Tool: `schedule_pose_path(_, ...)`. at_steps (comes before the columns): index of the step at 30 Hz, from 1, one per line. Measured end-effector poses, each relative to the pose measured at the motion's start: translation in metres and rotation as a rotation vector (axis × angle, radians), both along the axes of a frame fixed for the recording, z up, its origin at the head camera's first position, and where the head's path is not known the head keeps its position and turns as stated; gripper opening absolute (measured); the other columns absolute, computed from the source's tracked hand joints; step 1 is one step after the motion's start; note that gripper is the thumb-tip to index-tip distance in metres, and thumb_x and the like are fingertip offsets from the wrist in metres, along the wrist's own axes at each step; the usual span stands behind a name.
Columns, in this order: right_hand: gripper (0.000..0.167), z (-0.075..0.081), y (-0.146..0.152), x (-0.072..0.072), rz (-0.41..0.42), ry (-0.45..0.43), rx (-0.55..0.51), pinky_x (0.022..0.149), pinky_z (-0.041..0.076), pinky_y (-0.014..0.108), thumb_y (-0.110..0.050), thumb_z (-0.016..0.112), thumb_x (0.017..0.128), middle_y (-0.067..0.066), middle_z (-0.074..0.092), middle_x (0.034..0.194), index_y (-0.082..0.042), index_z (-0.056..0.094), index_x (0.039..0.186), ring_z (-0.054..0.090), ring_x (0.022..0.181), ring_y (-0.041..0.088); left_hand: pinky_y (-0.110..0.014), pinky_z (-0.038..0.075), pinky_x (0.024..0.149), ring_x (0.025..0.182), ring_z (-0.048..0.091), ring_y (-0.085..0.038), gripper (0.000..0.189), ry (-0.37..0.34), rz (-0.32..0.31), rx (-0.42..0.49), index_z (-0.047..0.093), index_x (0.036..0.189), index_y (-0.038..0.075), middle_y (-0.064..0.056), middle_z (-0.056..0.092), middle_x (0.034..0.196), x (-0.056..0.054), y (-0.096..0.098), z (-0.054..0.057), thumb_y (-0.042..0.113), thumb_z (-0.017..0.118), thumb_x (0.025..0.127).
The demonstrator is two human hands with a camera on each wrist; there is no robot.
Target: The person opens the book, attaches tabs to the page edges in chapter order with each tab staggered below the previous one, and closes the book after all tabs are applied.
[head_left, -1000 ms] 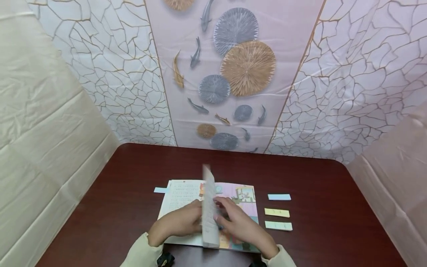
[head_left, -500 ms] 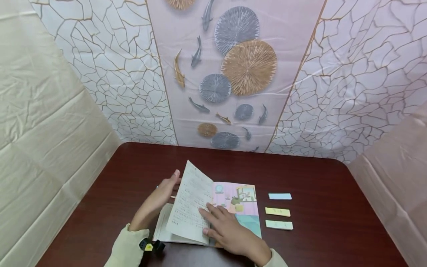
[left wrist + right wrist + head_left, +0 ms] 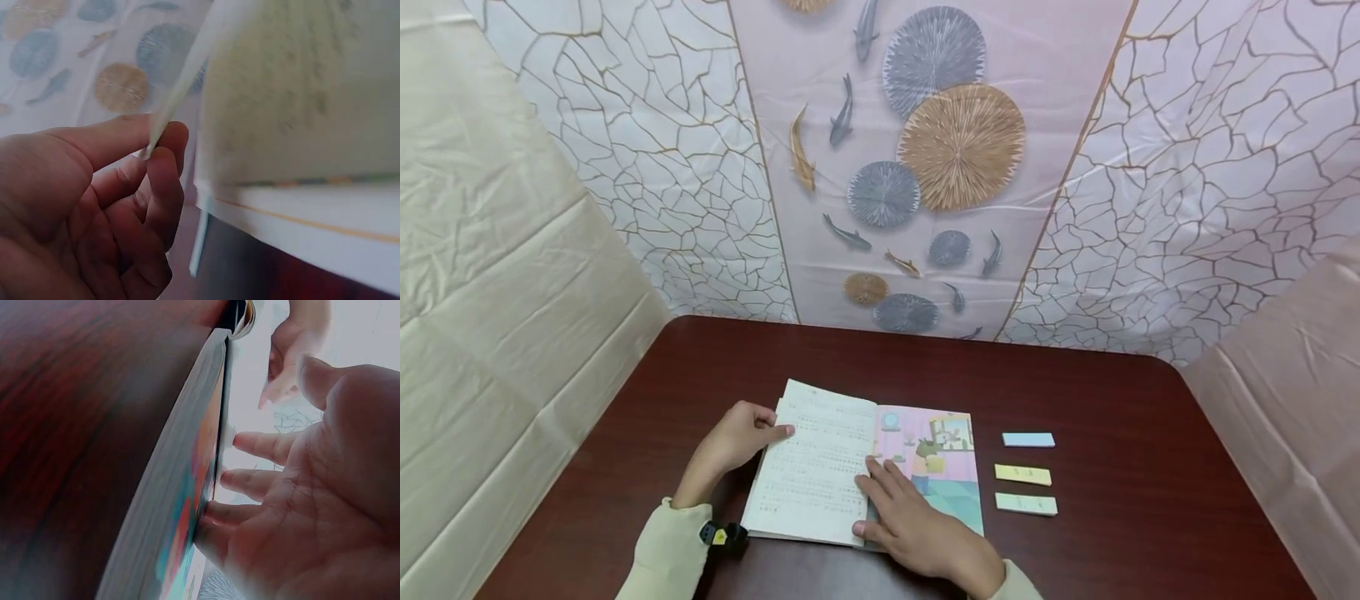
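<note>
An open book (image 3: pixel 820 467) lies on the table, a text page on the left and a pink and teal picture page (image 3: pixel 955 492) on the right. At the outer left edge my left hand (image 3: pixel 739 437) pinches a page; in the left wrist view the thumb and fingers hold that thin page edge (image 3: pixel 178 94). Near the fold rests my right hand (image 3: pixel 917 525), its fingers spread and fairly straight, with fingertips touching the book in the right wrist view. A pale blue sticky tab (image 3: pixel 199 244) pokes out of the book beside the left hand.
Right of the book lie three small sticky-note pads: blue (image 3: pixel 1028 440), yellow (image 3: pixel 1023 475) and pale green (image 3: pixel 1026 504). The dark red-brown table (image 3: pixel 1120 467) has patterned cloth (image 3: pixel 880 250) behind it and pale cloth on both sides.
The page that stood upright has swung over to the left and lies nearly flat. My left hand moved out to its left edge and now pinches it. The right hand came down near the fold.
</note>
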State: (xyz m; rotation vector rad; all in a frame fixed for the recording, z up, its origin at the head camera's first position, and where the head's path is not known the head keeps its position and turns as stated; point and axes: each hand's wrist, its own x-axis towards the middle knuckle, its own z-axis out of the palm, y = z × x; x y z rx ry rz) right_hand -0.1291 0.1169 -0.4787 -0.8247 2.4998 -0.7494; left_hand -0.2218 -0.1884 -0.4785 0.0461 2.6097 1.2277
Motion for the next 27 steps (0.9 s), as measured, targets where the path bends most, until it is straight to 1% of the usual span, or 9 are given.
schedule_pose_path(3,0.072,0.000,-0.003,0.001,-0.007,0.006,0.038,0.126,0.021,0.061,-0.051,0.048,0.109,0.015,0.015,0.176,-0.008,0.034,0.165,0.010,0.162,0.041,-0.028,0.024,0.052,0.055,0.023,-0.011,0.043,-0.005,0.006,-0.045,0.053,0.066,0.015,0.005,0.028,0.058,-0.002,-0.001,-0.007,0.030,0.079,0.097)
schedule_pose_path(7,0.073,0.000,-0.009,0.004,-0.023,0.054,0.116,0.125,0.023,0.060,-0.052,0.051,0.107,0.014,0.016,0.176,-0.011,0.035,0.165,0.011,0.162,0.041,-0.030,0.032,0.054,0.057,0.039,-0.014,0.028,0.032,0.037,-0.130,0.064,0.083,0.010,0.001,0.046,0.064,-0.002,0.002,-0.010,0.029,0.081,0.094)
schedule_pose_path(8,0.074,-0.001,-0.010,0.005,-0.027,0.072,0.135,0.125,0.024,0.060,-0.053,0.052,0.107,0.014,0.016,0.176,-0.011,0.036,0.165,0.012,0.162,0.041,-0.031,0.035,0.055,0.059,0.044,-0.016,0.026,0.047,0.048,-0.155,0.066,0.091,0.008,0.000,0.052,0.070,-0.001,0.003,-0.009,0.029,0.082,0.093)
schedule_pose_path(10,0.075,-0.001,-0.013,0.007,-0.033,0.097,0.174,0.125,0.025,0.059,-0.055,0.052,0.106,0.013,0.017,0.176,-0.012,0.036,0.165,0.013,0.162,0.041,-0.035,0.044,0.060,0.072,0.058,-0.020,0.031,0.088,0.066,-0.200,0.068,0.109,0.006,-0.004,0.065,0.088,0.001,0.006,-0.007,0.028,0.083,0.092)
schedule_pose_path(13,0.075,-0.002,-0.017,0.009,-0.036,0.127,0.209,0.125,0.026,0.058,-0.056,0.053,0.105,0.013,0.019,0.176,-0.013,0.038,0.165,0.015,0.161,0.040,-0.043,0.054,0.075,0.097,0.065,-0.028,0.049,0.145,0.053,-0.232,0.063,0.130,0.002,-0.012,0.069,0.115,0.003,0.011,0.000,0.024,0.083,0.092)
schedule_pose_path(16,0.074,-0.002,-0.018,0.009,-0.034,0.134,0.224,0.124,0.028,0.058,-0.055,0.054,0.105,0.013,0.021,0.175,-0.013,0.039,0.164,0.017,0.161,0.041,-0.053,0.054,0.094,0.121,0.061,-0.037,0.061,0.162,0.000,-0.252,0.059,0.141,0.001,-0.020,0.064,0.133,0.008,0.021,0.009,0.023,0.085,0.091)
schedule_pose_path(20,0.072,-0.001,-0.018,0.008,-0.025,0.140,0.234,0.124,0.029,0.057,-0.053,0.054,0.106,0.013,0.022,0.175,-0.013,0.039,0.164,0.019,0.160,0.041,-0.059,0.047,0.108,0.137,0.053,-0.044,0.074,0.125,-0.120,-0.315,0.057,0.145,-0.002,-0.025,0.058,0.145,0.017,0.037,0.017,0.026,0.090,0.086)
schedule_pose_path(24,0.069,-0.001,-0.016,0.008,-0.030,0.164,0.224,0.122,0.033,0.056,-0.050,0.056,0.105,0.013,0.024,0.174,-0.013,0.042,0.162,0.022,0.159,0.042,-0.060,0.039,0.117,0.147,0.041,-0.047,0.088,0.105,-0.235,-0.385,0.055,0.148,-0.006,-0.029,0.047,0.156,0.025,0.052,0.015,0.033,0.094,0.080)
schedule_pose_path(27,0.066,-0.001,-0.015,0.009,-0.027,0.212,0.214,0.121,0.036,0.055,-0.047,0.059,0.105,0.014,0.031,0.170,-0.012,0.046,0.160,0.028,0.157,0.042,-0.062,0.037,0.118,0.151,0.034,-0.050,0.098,0.095,-0.272,-0.436,0.050,0.152,-0.007,-0.032,0.038,0.162,0.027,0.061,0.010,0.043,0.093,0.079)
